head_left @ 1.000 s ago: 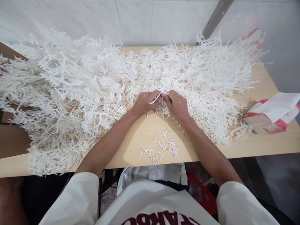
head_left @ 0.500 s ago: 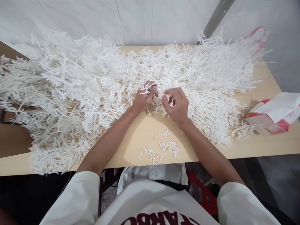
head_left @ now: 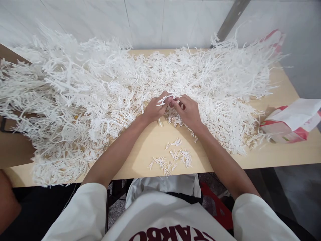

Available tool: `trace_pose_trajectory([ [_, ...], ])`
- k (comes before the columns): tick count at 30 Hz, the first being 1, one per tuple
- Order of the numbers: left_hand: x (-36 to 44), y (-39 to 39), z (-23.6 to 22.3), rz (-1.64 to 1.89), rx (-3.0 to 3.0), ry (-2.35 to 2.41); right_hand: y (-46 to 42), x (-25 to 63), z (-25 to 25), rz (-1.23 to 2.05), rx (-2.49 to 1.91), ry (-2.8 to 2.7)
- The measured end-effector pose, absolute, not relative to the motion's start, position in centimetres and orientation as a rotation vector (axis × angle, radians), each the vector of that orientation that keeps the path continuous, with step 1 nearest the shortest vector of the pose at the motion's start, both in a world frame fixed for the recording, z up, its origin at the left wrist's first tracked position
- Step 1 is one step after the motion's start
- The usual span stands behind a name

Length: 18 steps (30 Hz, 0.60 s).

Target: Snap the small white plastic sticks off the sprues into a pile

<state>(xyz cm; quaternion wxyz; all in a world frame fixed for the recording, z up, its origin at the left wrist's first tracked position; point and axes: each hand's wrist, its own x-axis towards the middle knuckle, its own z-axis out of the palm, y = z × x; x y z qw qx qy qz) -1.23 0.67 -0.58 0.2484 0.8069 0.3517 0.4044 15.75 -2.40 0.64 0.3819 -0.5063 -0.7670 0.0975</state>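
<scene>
Together again: left hand (head_left: 158,106), right hand (head_left: 187,110)

Over the one table (head_left: 255,160), two hands, left hand (head_left: 156,108) and right hand (head_left: 189,112), and one held sprig (head_left: 163,99); on it, white strands (head_left: 220,87) too many to count; toward its right end, two pink-and-white packets (head_left: 286,129) (head_left: 278,38); at its left end, one box (head_left: 15,149); behind it, one post (head_left: 232,18).

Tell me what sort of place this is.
Probably a small indoor workroom: loose white sprigs lie heaped along a wooden table, with a pale tiled wall behind it.
</scene>
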Motion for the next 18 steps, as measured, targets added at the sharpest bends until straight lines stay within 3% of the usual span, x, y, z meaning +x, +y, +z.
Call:
trace_pose_trajectory([
  [6,-1.1,0.92,-1.15,1.037,2.4,1.011,-2.6,15.57,0.48,0.178,-1.369,-1.993],
  [18,-0.63,0.99,-1.03,1.067,2.259,1.097,-2.93,14.95,0.95,0.009,-1.334,-1.955],
])
